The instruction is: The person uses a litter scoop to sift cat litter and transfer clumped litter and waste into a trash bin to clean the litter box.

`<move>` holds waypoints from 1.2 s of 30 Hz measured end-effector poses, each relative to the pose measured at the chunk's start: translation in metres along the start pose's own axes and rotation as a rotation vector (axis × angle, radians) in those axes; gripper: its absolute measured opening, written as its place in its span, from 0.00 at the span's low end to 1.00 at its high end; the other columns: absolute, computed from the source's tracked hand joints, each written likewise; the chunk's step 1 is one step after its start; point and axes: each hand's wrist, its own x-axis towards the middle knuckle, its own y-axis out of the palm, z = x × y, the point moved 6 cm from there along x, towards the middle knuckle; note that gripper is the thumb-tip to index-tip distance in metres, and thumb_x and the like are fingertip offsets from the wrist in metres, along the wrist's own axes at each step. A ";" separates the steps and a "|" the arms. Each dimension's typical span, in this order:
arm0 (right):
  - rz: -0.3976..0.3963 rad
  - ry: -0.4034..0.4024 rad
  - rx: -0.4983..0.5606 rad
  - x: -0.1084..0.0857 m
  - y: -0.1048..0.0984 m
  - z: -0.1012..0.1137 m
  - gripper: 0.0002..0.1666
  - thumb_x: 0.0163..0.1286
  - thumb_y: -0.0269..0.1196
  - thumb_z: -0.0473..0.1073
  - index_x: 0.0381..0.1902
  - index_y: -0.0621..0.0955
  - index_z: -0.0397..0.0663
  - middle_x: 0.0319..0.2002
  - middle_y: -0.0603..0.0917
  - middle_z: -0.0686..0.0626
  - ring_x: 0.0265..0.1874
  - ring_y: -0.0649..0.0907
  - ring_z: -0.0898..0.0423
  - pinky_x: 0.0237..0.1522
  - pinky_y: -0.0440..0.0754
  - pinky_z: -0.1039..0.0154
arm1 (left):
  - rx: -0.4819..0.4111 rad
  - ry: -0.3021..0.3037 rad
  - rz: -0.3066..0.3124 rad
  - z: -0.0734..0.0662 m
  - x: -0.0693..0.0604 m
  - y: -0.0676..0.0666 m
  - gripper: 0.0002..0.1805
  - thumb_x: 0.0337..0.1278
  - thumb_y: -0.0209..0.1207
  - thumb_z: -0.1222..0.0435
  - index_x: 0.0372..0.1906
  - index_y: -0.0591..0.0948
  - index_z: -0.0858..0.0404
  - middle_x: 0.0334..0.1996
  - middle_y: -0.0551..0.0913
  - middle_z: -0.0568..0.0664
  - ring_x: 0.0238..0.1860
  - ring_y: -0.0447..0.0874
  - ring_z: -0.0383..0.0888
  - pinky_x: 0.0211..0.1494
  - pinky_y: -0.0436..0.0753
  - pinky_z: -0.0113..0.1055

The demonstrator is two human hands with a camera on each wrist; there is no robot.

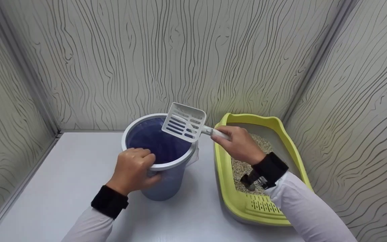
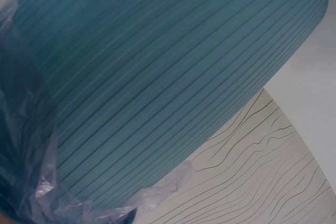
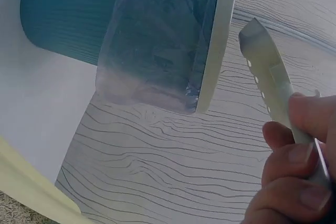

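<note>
A blue trash bin point(image 1: 165, 183) with a light grey rim stands upright on the white table. My left hand point(image 1: 134, 169) grips the near left part of that rim, fingers curled over the top and thumb outside. A clear plastic liner point(image 3: 157, 51) hangs over the bin's outside below the rim. My right hand point(image 1: 239, 143) holds a white slotted litter scoop point(image 1: 193, 116) by its handle. The scoop's head is above the right side of the bin's opening, with no litter visible on it. Only the bin's ribbed side point(image 2: 173, 77) and some liner fill the left wrist view.
To the right, a yellow-green litter box point(image 1: 225, 181) holds beige litter pellets point(image 1: 242, 168), under my right forearm. White table surface point(image 1: 62, 181) extends left of the bin. Wood-grain patterned walls point(image 1: 139, 60) enclose the back and both sides.
</note>
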 end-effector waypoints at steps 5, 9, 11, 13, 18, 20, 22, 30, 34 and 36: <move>-0.039 0.040 0.049 -0.009 -0.015 -0.021 0.13 0.74 0.65 0.49 0.49 0.89 0.50 0.29 0.81 0.53 0.20 0.73 0.65 0.25 0.71 0.68 | 0.007 0.001 0.005 0.000 0.000 -0.001 0.29 0.32 0.71 0.41 0.18 0.67 0.54 0.15 0.67 0.43 0.16 0.69 0.44 0.21 0.69 0.40; -0.093 0.063 0.052 -0.021 -0.032 -0.041 0.12 0.74 0.66 0.47 0.48 0.89 0.49 0.28 0.81 0.52 0.19 0.72 0.66 0.24 0.71 0.68 | 0.005 0.000 0.013 0.000 -0.001 -0.001 0.28 0.33 0.71 0.41 0.19 0.68 0.54 0.16 0.68 0.43 0.16 0.69 0.44 0.21 0.69 0.41; -0.108 0.080 0.057 -0.027 -0.041 -0.053 0.11 0.74 0.66 0.46 0.47 0.89 0.48 0.27 0.80 0.52 0.18 0.71 0.66 0.22 0.71 0.67 | 0.004 -0.001 0.013 0.000 -0.001 -0.002 0.29 0.33 0.71 0.41 0.19 0.67 0.54 0.15 0.67 0.43 0.16 0.69 0.44 0.21 0.69 0.40; -0.116 0.116 0.054 -0.034 -0.051 -0.066 0.12 0.75 0.65 0.48 0.47 0.89 0.48 0.26 0.79 0.53 0.17 0.71 0.66 0.20 0.71 0.67 | 0.003 0.000 0.010 0.000 -0.001 -0.003 0.29 0.33 0.72 0.41 0.19 0.67 0.54 0.15 0.67 0.43 0.16 0.68 0.44 0.21 0.68 0.40; -0.142 0.230 -0.022 -0.056 -0.077 -0.101 0.21 0.76 0.62 0.55 0.53 0.87 0.46 0.27 0.79 0.51 0.17 0.72 0.63 0.18 0.73 0.65 | 0.005 0.005 0.005 0.000 -0.001 -0.003 0.30 0.31 0.73 0.39 0.19 0.67 0.54 0.15 0.66 0.42 0.15 0.67 0.43 0.21 0.66 0.39; -0.154 0.276 -0.095 -0.065 -0.087 -0.115 0.24 0.77 0.61 0.58 0.55 0.86 0.45 0.28 0.81 0.49 0.17 0.73 0.62 0.19 0.74 0.64 | 0.004 0.009 0.000 0.000 -0.001 -0.002 0.31 0.30 0.74 0.39 0.19 0.68 0.54 0.15 0.66 0.42 0.15 0.67 0.44 0.20 0.66 0.40; -0.155 0.314 -0.180 -0.074 -0.095 -0.129 0.27 0.77 0.60 0.58 0.58 0.85 0.43 0.29 0.83 0.47 0.18 0.73 0.60 0.19 0.73 0.63 | 0.004 0.011 -0.004 0.001 -0.001 -0.002 0.31 0.29 0.74 0.39 0.19 0.68 0.54 0.15 0.67 0.42 0.15 0.67 0.44 0.20 0.66 0.40; -0.101 0.326 -0.587 -0.092 -0.091 -0.169 0.18 0.74 0.63 0.46 0.46 0.86 0.34 0.27 0.86 0.38 0.17 0.77 0.52 0.18 0.72 0.57 | -0.001 0.003 0.013 0.000 -0.001 -0.002 0.30 0.33 0.75 0.40 0.19 0.68 0.54 0.15 0.67 0.42 0.16 0.67 0.42 0.22 0.67 0.38; -0.104 0.311 -0.755 -0.094 -0.080 -0.176 0.14 0.68 0.67 0.42 0.30 0.83 0.35 0.17 0.79 0.41 0.14 0.76 0.47 0.18 0.72 0.49 | -0.003 -0.011 0.024 0.001 -0.002 -0.003 0.29 0.35 0.74 0.41 0.19 0.68 0.54 0.16 0.66 0.42 0.16 0.67 0.42 0.22 0.68 0.39; -0.115 0.295 -0.824 -0.094 -0.077 -0.177 0.13 0.67 0.66 0.39 0.25 0.81 0.35 0.15 0.78 0.41 0.12 0.76 0.46 0.17 0.71 0.46 | -0.005 -0.009 0.021 0.000 -0.002 -0.003 0.29 0.35 0.73 0.40 0.19 0.68 0.54 0.16 0.67 0.42 0.16 0.67 0.43 0.22 0.68 0.39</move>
